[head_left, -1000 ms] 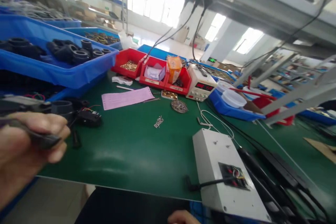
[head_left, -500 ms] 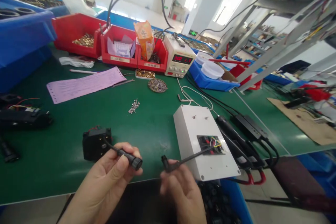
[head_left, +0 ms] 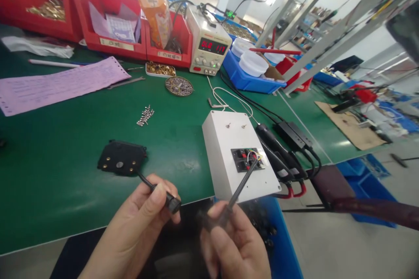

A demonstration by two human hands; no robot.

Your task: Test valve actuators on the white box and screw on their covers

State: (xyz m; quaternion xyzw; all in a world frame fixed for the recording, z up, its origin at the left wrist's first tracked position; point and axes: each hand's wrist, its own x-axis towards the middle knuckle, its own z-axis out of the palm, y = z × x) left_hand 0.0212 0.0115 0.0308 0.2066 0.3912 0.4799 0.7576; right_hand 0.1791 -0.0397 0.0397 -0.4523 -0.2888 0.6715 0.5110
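My left hand (head_left: 149, 209) is closed around a black cable connector (head_left: 173, 202), its round end facing right. A short cable (head_left: 144, 179) runs from it to a flat black housing (head_left: 122, 157) lying on the bench. Between thumb and fingers, my right hand (head_left: 237, 239) pinches a second black cable connector (head_left: 212, 220), blurred by motion. Its cable (head_left: 242, 185) leads up to the terminal block (head_left: 248, 159) on a white control box (head_left: 218, 148) with two toggle switches. The two connectors are apart, just beyond the bench's front edge.
Red bins (head_left: 108, 48) line the back beside a power supply (head_left: 209, 48) with lit red digits. Loose screws (head_left: 145, 116), a round dish of small parts (head_left: 179, 86) and a pink sheet (head_left: 62, 83) lie on the green bench (head_left: 176, 139). Black adapters (head_left: 293, 135) sit right of the box.
The view has shifted, bringing the bench closer. The black housing now lies flatter, and my right hand has turned its connector lower, toward the left one. Both hands keep their hold.
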